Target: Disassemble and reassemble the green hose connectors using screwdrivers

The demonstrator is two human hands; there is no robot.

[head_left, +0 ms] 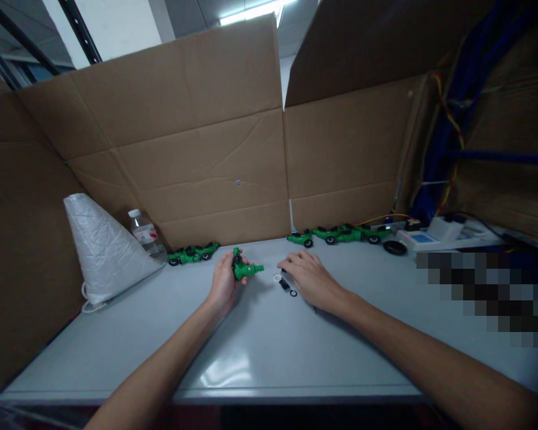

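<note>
My left hand (225, 279) is closed around a green plastic fitting (246, 270) with branching stubs and a black part; one narrow stub points right, toward my other hand. It is held just above the grey-white table. Fingers bent and palm down, my right hand (308, 276) rests low at the tabletop, and what its fingertips pinch is hidden. Close to those fingertips lie a white ring (277, 278), a small black ribbed piece (284, 285) and a black ring (293, 293).
Green-and-black assemblies (192, 254) lie at the back left, and several more (347, 233) at the back right. A silver-wrapped cone (105, 251) and a bottle (146, 235) stand left. A power strip (448, 234) sits right. Cardboard walls (197, 143) enclose the table (260, 352).
</note>
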